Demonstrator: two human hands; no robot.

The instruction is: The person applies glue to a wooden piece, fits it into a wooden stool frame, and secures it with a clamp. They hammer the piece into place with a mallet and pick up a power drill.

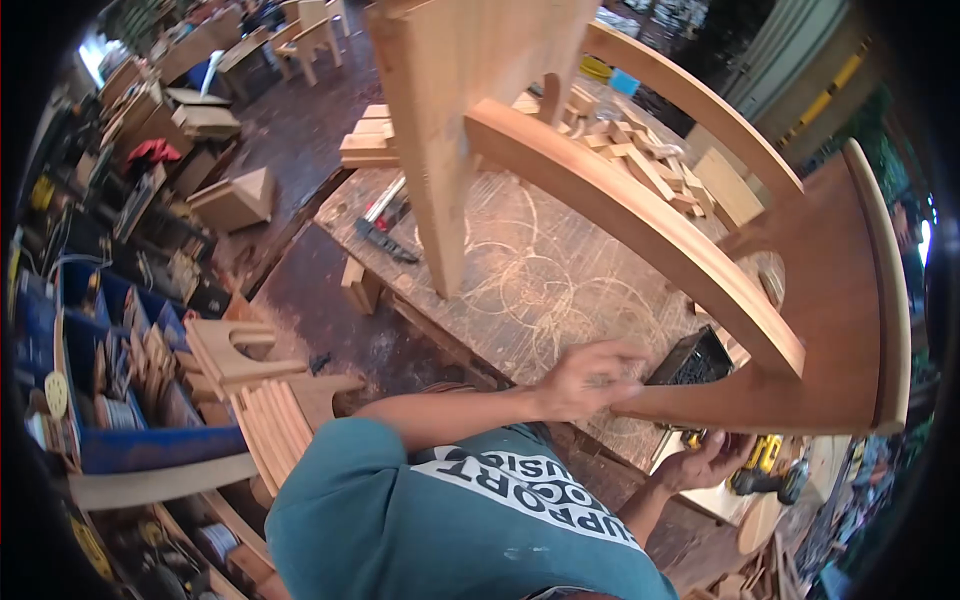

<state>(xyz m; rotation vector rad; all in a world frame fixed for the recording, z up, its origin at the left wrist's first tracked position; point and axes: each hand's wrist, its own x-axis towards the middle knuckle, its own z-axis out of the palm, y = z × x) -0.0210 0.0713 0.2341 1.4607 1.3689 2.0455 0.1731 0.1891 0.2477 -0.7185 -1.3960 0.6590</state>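
Observation:
My left hand (590, 380) is over the workbench (530, 260), beside the narrow end of a curved wooden side panel (835, 290). Its fingers are bent and blurred, and I cannot make out anything in them. Below the panel's lower edge, my right hand (705, 462) has its fingers apart and curled upward, with nothing visible in it. A yellow and black drill (765, 470) lies just right of that hand. A curved wooden rail (640, 210) joins the side panel to a tall upright board (420, 140). A black box of screws (700, 360) is near my left hand.
A clamp (385, 235) lies at the bench's left edge. Small wood blocks (645, 165) are heaped at the back of the bench. Blue bins (150, 445) of wood parts are at the left, near stacked slats (270, 430). Wooden chairs (305, 45) are further back.

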